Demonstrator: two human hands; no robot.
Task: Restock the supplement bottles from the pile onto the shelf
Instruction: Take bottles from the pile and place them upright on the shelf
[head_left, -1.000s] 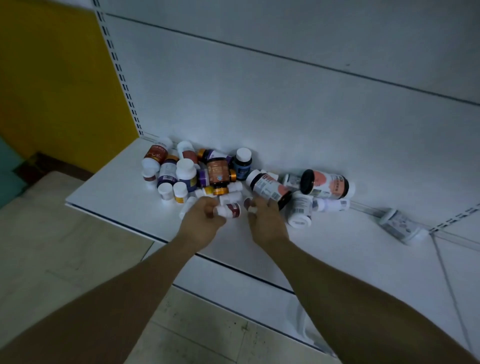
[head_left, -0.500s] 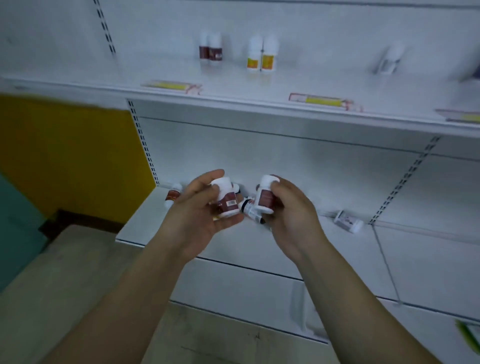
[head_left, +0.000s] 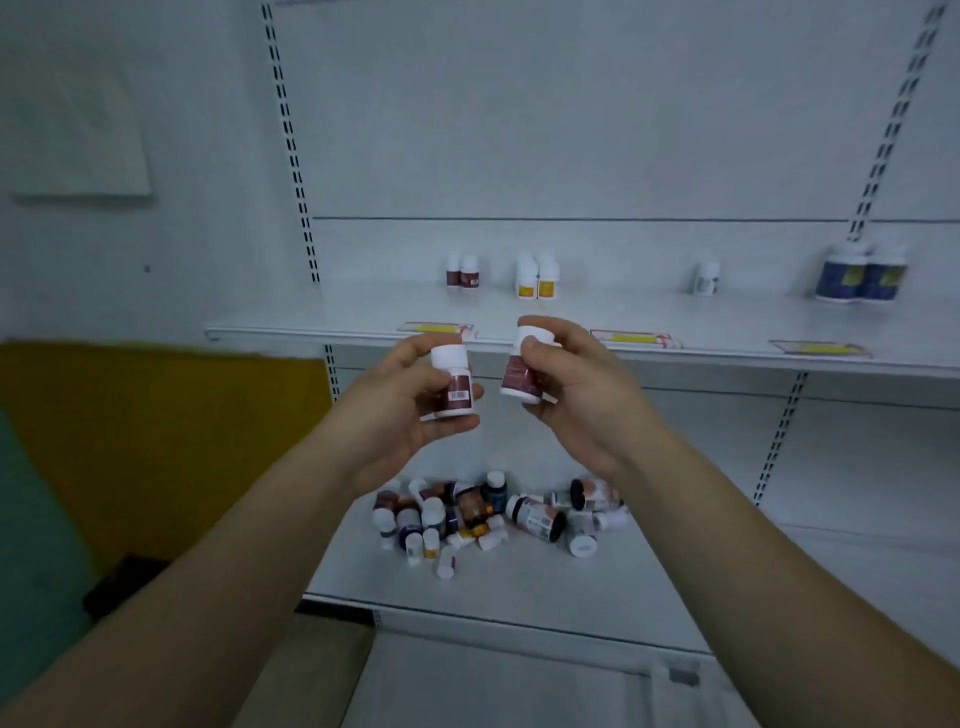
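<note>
My left hand (head_left: 400, 410) grips a small white bottle with a dark red label (head_left: 454, 384), held upright. My right hand (head_left: 582, 395) grips a matching white bottle with a dark red label (head_left: 522, 371), tilted a little. Both are raised in front of the upper shelf (head_left: 727, 332). On that shelf stand two matching red-label bottles (head_left: 462, 271) and several yellow-label ones (head_left: 537, 275). The pile of mixed bottles (head_left: 488, 517) lies on the lower shelf (head_left: 519, 582), below my hands.
A white bottle (head_left: 706, 278) and two dark blue jars (head_left: 860, 273) stand further right on the upper shelf. Yellow price tags (head_left: 631, 339) line its front edge. Slotted uprights (head_left: 291, 150) frame the bay. A yellow wall panel (head_left: 156, 431) is at left.
Both hands picked a red-label bottle each from the pile and lifted them up to the height of the upper shelf. The view tilted up, so the pile now lies below my hands.
</note>
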